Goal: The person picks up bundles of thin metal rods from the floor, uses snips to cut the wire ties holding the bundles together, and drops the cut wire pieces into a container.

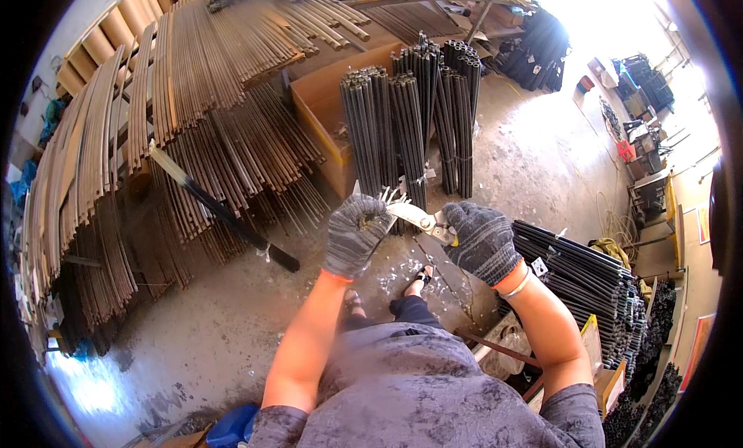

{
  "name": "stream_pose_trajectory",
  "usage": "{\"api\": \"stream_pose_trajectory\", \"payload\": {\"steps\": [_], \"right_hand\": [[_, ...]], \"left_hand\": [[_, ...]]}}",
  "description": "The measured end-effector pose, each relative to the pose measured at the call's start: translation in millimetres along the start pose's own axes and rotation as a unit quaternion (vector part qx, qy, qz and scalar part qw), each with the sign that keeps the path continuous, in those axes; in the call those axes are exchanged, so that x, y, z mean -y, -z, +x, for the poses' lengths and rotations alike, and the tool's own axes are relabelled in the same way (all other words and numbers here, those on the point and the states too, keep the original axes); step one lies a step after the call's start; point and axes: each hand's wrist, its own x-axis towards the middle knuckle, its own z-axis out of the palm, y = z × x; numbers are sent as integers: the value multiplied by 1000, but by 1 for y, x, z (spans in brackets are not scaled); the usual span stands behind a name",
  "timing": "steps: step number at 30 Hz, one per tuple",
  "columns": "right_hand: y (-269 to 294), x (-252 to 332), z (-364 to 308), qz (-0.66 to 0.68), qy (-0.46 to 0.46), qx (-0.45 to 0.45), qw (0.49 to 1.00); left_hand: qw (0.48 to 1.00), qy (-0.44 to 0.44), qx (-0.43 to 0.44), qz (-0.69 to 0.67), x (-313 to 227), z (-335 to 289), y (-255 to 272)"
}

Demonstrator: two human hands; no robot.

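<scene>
My left hand (357,235), in a grey knitted glove with an orange cuff, is closed around a bunch of thin white strips (395,195) whose ends stick out past the fingers. In a matching glove, my right hand (481,243) grips a pair of snips (422,219) with pale metal jaws and a bit of yellow at the handle. The jaws point left and reach the strips beside my left hand. Whether the blades touch a strip is too small to tell. Beyond both hands, bundles of dark metal tubes (406,115) stand upright on the floor.
A large cardboard box (313,131) stands beside the upright bundles. Long brown tubes (178,76) lie on racks to the left, where a black-and-pale pole (220,208) leans. More dark tubes (580,278) are stacked at right. White scraps (387,282) litter the floor (201,316) around my feet.
</scene>
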Motion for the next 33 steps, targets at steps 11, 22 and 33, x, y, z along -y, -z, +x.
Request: {"api": "stream_pose_trajectory", "payload": {"steps": [11, 22, 33], "right_hand": [[-1, -2, -1, -24, 19, -13, 999], [-10, -2, -4, -25, 9, -7, 1000], [-5, 4, -7, -42, 4, -1, 999]], "left_hand": [[1000, 13, -1, 8, 6, -1, -2], [998, 59, -20, 10, 10, -12, -6], [997, -5, -52, 50, 2, -4, -12]]}}
